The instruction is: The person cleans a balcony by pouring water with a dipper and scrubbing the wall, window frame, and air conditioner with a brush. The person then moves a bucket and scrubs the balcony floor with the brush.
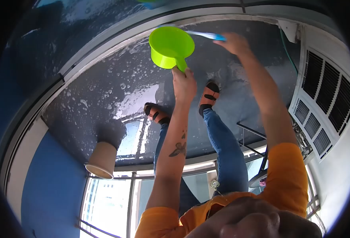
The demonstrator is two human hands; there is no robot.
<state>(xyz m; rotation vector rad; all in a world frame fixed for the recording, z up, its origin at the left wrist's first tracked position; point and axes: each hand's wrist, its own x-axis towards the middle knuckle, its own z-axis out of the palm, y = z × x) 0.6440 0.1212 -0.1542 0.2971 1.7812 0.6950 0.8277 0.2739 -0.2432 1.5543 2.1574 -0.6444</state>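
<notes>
One green dipper [171, 43]: out in front, its short handle held in the closed left hand [184, 85].
Blue-and-white stick [206, 35]: its blue end is in the right hand [235, 43], fingers curled round it; the far end passes behind the dipper.
Floor [103, 93]: dark, wet and shiny, spotted with what looks like foam.
Sandals [210, 95]: on both feet, standing on the wet floor.
Tan bucket [102, 156]: off to the person's left, near the blue wall [52, 178].

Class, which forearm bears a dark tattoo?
The left forearm; that left hand holds a green plastic dipper. The right forearm, whose right hand holds a blue handle, shows none.
</notes>
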